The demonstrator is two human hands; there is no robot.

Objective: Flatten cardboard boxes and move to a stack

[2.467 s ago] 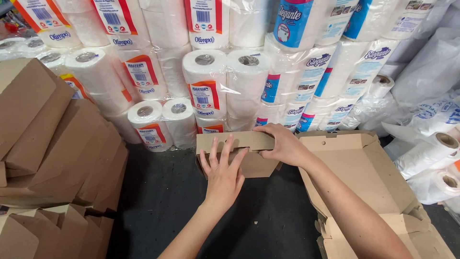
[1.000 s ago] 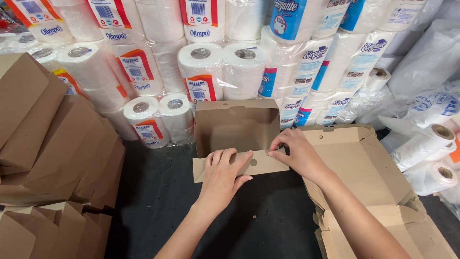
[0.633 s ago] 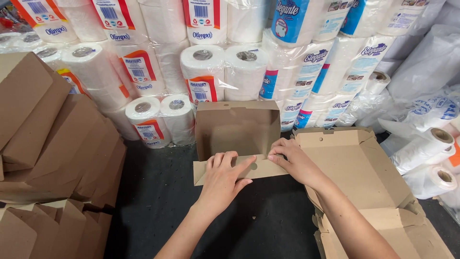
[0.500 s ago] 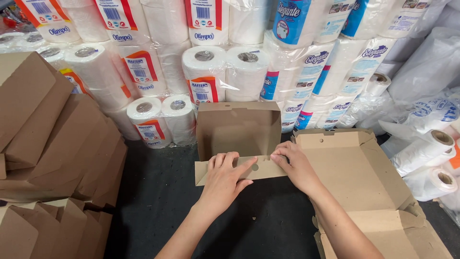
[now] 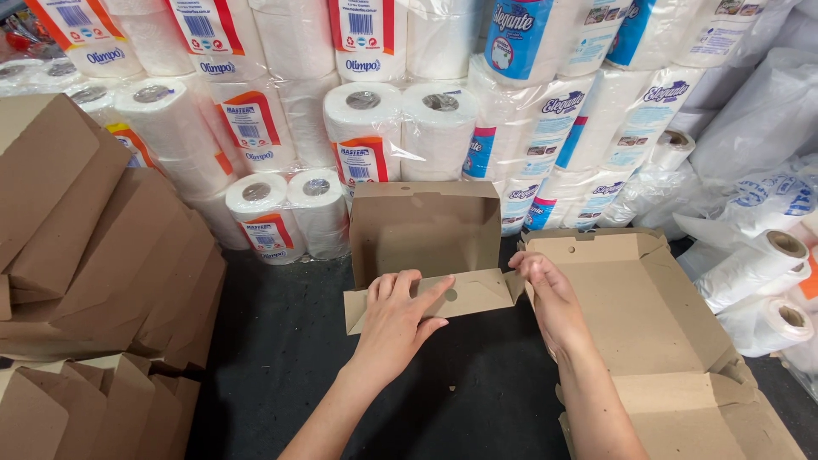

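Cardboard box (image 5: pixel 424 234), half-folded: left hand (image 5: pixel 396 317) spread flat, pinning front flap (image 5: pixel 430 298); right hand (image 5: pixel 550 298) pinches flap's right end, steadying the fold.

Wrapped white paper rolls (image 5: pixel 366 128) stacked beyond the hands, pile of folded brown cardboard boxes (image 5: pixel 94 247) well left of the left hand, clear-bagged rolls (image 5: pixel 758 264) far right of the right hand, dark floor (image 5: pixel 281 341) beneath

Dark floor (image 5: pixel 281 341) bears cardboard boxes (image 5: pixel 94 255) and paper-roll packs (image 5: pixel 285 213).
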